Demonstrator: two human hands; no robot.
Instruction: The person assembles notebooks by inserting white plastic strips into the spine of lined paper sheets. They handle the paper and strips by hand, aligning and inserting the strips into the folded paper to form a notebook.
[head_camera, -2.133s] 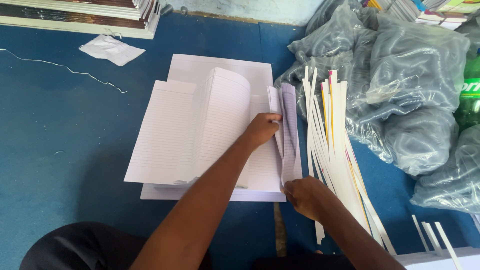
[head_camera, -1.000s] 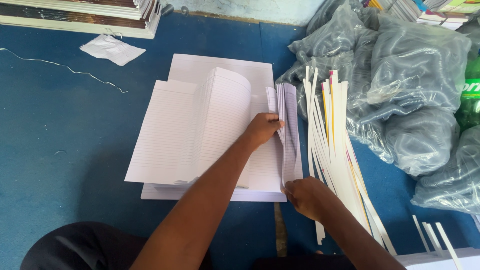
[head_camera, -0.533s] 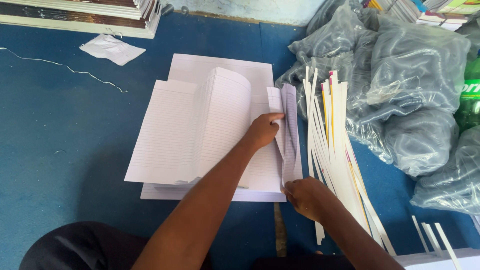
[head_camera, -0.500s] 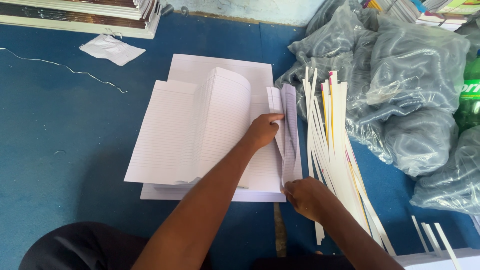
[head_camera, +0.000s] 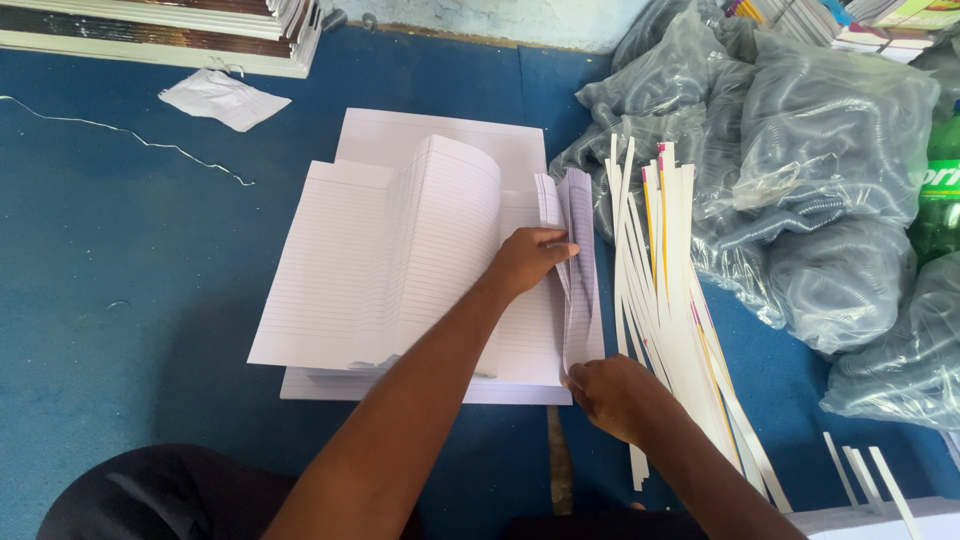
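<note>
A stack of white ruled paper sheets (head_camera: 400, 250) lies on the blue floor covering (head_camera: 130, 250). Some sheets curl up in an arch at the middle. My left hand (head_camera: 528, 262) presses on the stack near its right side, with fingers against the lifted right edge of the sheets (head_camera: 578, 250). My right hand (head_camera: 612, 395) pinches the lower right corner of those lifted sheets, near the stack's front edge.
A fan of long white paper strips (head_camera: 665, 290) lies right of the stack. Clear plastic bags of spiral coils (head_camera: 800, 170) pile up at the right, beside a green bottle (head_camera: 938, 200). Stacked books (head_camera: 170, 30), a crumpled paper (head_camera: 222, 97) and a thin wire (head_camera: 120, 130) lie at the back left.
The lifted sheets at the right edge have shifted slightly under my left fingers. Both hands stay in nearly the same places.
</note>
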